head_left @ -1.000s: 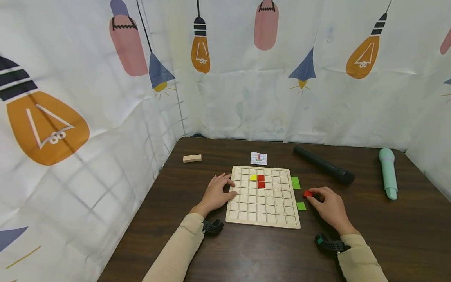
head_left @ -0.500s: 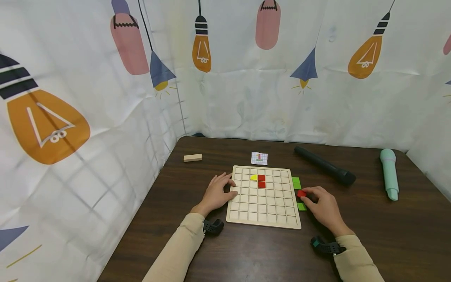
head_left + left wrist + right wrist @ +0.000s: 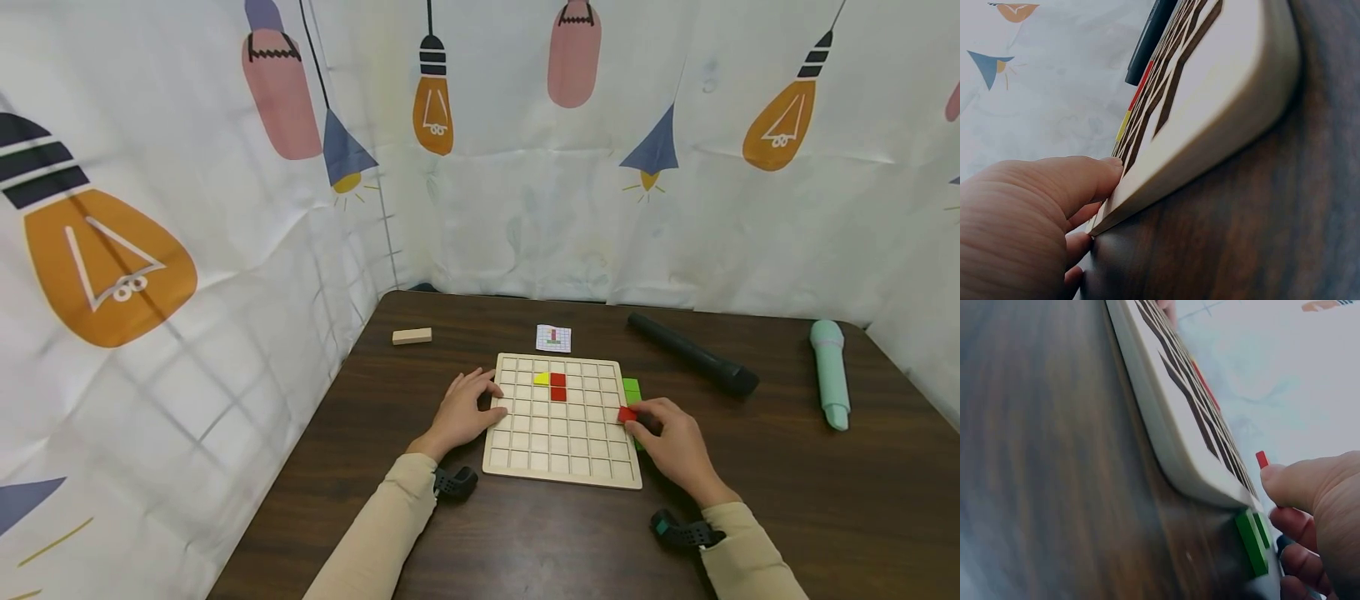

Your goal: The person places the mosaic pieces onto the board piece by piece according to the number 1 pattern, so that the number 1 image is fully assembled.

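Observation:
A pale wooden grid board (image 3: pixel 562 473) lies on the dark table. Two red tiles (image 3: pixel 557 387) and a yellow piece (image 3: pixel 540 378) sit in its upper cells. My right hand (image 3: pixel 670 446) pinches a small red tile (image 3: pixel 627 413) over the board's right edge; the right wrist view shows that red tile (image 3: pixel 1262 459) at my fingertips above the board (image 3: pixel 1166 425). My left hand (image 3: pixel 463 410) rests on the board's left edge, fingers relaxed; the left wrist view shows my fingers (image 3: pixel 1079 181) against the board's rim (image 3: pixel 1210 131). Green tiles (image 3: pixel 632 389) lie by the right edge, one green tile (image 3: pixel 1252 540) below my fingers.
A small pattern card (image 3: pixel 553 338) lies beyond the board. A black microphone (image 3: pixel 693 354) and a mint microphone (image 3: pixel 829 373) lie at the right, a wooden block (image 3: pixel 412 336) at the far left. Printed curtains wall the table on three sides.
My right hand has carried the red tile leftward from the table beside the board to over its right edge, covering the lower green tile. The left hand has stayed put.

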Tool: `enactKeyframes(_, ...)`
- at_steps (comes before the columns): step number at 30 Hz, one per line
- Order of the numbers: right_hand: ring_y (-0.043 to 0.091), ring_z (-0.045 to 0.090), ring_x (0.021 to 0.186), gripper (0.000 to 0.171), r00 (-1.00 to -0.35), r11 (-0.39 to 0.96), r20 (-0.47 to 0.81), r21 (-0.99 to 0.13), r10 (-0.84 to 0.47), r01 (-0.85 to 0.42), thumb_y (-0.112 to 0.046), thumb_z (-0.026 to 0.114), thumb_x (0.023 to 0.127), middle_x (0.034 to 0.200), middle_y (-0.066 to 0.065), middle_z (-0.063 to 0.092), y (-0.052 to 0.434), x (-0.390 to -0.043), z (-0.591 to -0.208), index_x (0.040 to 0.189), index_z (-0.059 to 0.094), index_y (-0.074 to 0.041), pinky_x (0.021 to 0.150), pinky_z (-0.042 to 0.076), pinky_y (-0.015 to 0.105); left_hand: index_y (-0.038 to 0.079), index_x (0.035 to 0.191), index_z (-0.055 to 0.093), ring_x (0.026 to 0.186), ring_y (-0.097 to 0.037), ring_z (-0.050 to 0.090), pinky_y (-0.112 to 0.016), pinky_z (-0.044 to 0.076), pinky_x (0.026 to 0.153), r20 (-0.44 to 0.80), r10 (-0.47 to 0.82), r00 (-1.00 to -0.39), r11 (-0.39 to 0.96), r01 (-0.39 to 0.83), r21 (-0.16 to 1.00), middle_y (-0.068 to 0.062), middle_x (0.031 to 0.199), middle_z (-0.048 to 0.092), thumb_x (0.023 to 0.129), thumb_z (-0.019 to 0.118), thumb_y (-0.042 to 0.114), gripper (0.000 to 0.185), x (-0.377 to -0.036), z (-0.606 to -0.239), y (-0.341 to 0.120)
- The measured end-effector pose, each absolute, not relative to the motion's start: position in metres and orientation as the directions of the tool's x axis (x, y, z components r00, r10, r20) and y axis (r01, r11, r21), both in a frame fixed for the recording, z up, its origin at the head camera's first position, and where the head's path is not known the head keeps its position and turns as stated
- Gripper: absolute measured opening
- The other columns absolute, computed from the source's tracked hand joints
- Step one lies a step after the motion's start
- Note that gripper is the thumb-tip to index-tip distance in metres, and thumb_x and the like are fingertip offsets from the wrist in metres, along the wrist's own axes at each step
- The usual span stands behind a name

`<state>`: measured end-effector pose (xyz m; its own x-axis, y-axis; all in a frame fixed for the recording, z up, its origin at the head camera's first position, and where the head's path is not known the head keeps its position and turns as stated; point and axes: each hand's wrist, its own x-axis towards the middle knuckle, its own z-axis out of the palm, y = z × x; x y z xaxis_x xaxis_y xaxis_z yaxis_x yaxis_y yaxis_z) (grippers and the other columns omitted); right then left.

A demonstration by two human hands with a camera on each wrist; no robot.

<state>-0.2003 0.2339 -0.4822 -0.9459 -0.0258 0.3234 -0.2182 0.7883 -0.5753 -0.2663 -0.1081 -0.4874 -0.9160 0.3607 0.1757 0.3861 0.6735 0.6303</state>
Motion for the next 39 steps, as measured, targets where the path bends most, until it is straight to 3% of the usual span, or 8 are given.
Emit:
enactKeyframes(8, 0.023, 0.057, 0.09, 0.029, -0.938, 0.768, 0.341, -0.587, -0.055, -0.258, -0.016, 0.075, 0.087, 0.108, 0.007, 0.063, 0.224, -0.203, -0.482, 0.114, 0.071, -0.008, 0.077, 0.052, 0.043, 0.017, 0.102, 0.065, 0.144, -0.027, 0.03, -0.047, 0.01, 0.122, 0.193, 0.364, -0.911, 0.664, 0.4, 0.632, -0.007, 0.15, 0.044, 0.089, 0.072, 0.029, 0.019, -0.266, -0.487, -0.107)
enactKeyframes(16, 0.024, 0.058, 0.094, 0.027, -0.943, 0.766, 0.321, -0.583, -0.086, -0.269, -0.018, 0.074, 0.088, 0.111, 0.006, 0.063, 0.208, -0.209, -0.48, 0.113, 0.071, -0.009, 0.079, 0.052, 0.044, 0.018, 0.102, 0.065, 0.145, -0.024, 0.028, -0.042, 0.009, 0.123, 0.164, 0.349, -0.923, 0.685, 0.371, 0.627, -0.005, 0.151, 0.044, 0.088, 0.072, 0.03, 0.02, -0.266, -0.485, -0.107)
enactKeyframes(23, 0.028, 0.06, 0.107, 0.027, -0.945, 0.742, 0.311, -0.608, -0.104, -0.282, -0.019, 0.075, 0.087, 0.115, 0.006, 0.064, 0.195, -0.212, -0.481, 0.112, 0.072, -0.011, 0.089, 0.053, 0.051, 0.018, 0.102, 0.064, 0.145, -0.025, 0.028, -0.043, 0.009, 0.123, 0.171, 0.361, -0.917, 0.681, 0.384, 0.623, -0.005, 0.151, 0.043, 0.089, 0.071, 0.03, 0.019, -0.267, -0.485, -0.107)
enactKeyframes(32, 0.019, 0.057, 0.09, 0.026, -0.946, 0.737, 0.3, -0.612, -0.121, -0.288, -0.021, 0.077, 0.086, 0.108, 0.001, 0.064, 0.181, -0.215, -0.479, 0.11, 0.073, -0.013, 0.076, 0.052, 0.037, 0.019, 0.102, 0.064, 0.145, -0.024, 0.028, -0.043, 0.009, 0.123, 0.174, 0.365, -0.915, 0.675, 0.388, 0.627, -0.005, 0.151, 0.043, 0.089, 0.071, 0.031, 0.019, -0.267, -0.487, -0.108)
enactKeyframes(39, 0.02, 0.058, 0.097, 0.027, -0.95, 0.734, 0.28, -0.616, -0.137, -0.287, -0.022, 0.076, 0.086, 0.11, 0.0, 0.065, 0.171, -0.217, -0.478, 0.111, 0.073, -0.013, 0.083, 0.053, 0.04, 0.02, 0.102, 0.064, 0.146, -0.022, 0.027, -0.041, 0.008, 0.123, 0.167, 0.35, -0.922, 0.687, 0.373, 0.624, -0.003, 0.151, 0.043, 0.089, 0.072, 0.031, 0.019, -0.268, -0.489, -0.107)
